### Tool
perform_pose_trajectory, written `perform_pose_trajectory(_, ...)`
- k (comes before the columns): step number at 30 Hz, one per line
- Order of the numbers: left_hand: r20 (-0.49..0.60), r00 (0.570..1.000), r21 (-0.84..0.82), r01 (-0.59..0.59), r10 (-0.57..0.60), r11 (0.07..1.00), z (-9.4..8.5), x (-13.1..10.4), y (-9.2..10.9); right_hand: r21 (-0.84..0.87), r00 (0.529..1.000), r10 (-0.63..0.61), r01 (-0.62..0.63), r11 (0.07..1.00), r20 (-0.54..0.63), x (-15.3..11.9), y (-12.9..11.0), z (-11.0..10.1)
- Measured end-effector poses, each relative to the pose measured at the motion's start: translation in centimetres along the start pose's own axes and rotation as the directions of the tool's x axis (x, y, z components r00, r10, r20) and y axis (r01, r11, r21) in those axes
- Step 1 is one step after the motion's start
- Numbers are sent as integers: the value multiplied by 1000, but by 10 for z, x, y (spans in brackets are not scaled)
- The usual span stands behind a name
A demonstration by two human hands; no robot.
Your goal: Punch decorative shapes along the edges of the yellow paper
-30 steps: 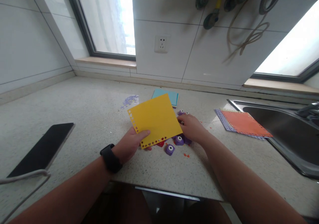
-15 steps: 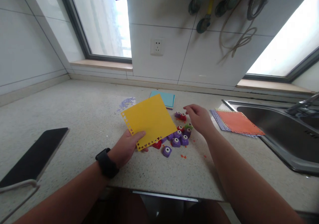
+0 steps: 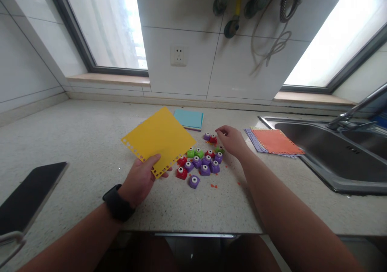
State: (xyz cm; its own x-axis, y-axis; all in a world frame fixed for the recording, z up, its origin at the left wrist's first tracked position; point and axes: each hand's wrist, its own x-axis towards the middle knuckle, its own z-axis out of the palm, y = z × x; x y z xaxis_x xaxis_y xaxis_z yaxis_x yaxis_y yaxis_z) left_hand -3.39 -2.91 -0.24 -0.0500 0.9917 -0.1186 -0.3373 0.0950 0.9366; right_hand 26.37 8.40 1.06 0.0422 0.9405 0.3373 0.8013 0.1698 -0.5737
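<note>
My left hand point(image 3: 146, 175) grips a yellow sheet of paper point(image 3: 160, 137) by its near corner, thumb on top and fingers beneath. Small shapes are punched along two of the sheet's edges. To the right my right hand point(image 3: 231, 141) hovers with bent fingers drawn together; whether anything is in them is hidden. Just left of its fingertips stand a small red craft punch point(image 3: 213, 139) and a purple craft punch point(image 3: 207, 136). Several more punches are grouped between the hands, among them a green punch point(image 3: 198, 152) and a purple punch point(image 3: 194, 181) nearest me.
Light blue paper point(image 3: 189, 119) lies in a stack behind the punches. Orange sheets point(image 3: 276, 142) and purple ones with punched edges rest beside the steel sink point(image 3: 305, 143). A dark tablet-like slab point(image 3: 32, 193) lies at left. Orange paper bits point(image 3: 214, 186) dot the counter.
The yellow sheet in my left hand has moved left, uncovering more of the punches. My right hand stays near the red punch. The whole view has shifted slightly.
</note>
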Motion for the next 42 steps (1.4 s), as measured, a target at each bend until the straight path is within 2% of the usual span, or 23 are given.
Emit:
perform_pose_trajectory(5, -14, 1000, 5, -19, 19, 1000, 0, 1, -2, -13, 998, -31, 32, 999, 56, -5, -9, 2)
perform_pose_trajectory(9, -30, 999, -1, -29, 29, 1000, 0, 2, -1, -13, 998, -39, 40, 999, 58, -6, -11, 1)
perform_pose_trajectory(14, -35, 999, -26, -26, 25, 999, 0, 1, -1, -6, 1000, -18, 18, 1000, 18, -3, -6, 1)
perform_pose_trajectory(20, -51, 999, -40, -20, 18, 999, -1, 2, -1, 21, 995, 58, -56, 998, -84, 8, 12, -3)
perform_pose_trajectory(23, -61, 998, -53, -36, 33, 998, -1, 3, -1, 30, 993, 81, -78, 996, -91, 10, 17, -2)
perform_pose_trajectory(26, -81, 995, -67, -61, 56, 996, -1, 3, -2, 19, 997, 63, -62, 998, -45, 10, 16, 0)
perform_pose_trajectory(29, -89, 993, -86, -82, 75, 993, -1, 2, -3, 0, 998, 16, -16, 1000, 66, 6, 12, 3)
perform_pose_trajectory(34, -98, 993, -86, -76, 68, 993, -1, 3, -3, 8, 965, -117, 119, 993, 233, -2, 4, 10)
perform_pose_trajectory(39, -87, 995, -79, -64, 57, 995, 0, 4, -4, 32, 944, -218, 217, 976, 248, -5, 1, 14)
perform_pose_trajectory(42, -81, 996, -77, -53, 47, 996, 1, 4, -3, 47, 907, -306, 306, 951, 290, -3, 1, 16)
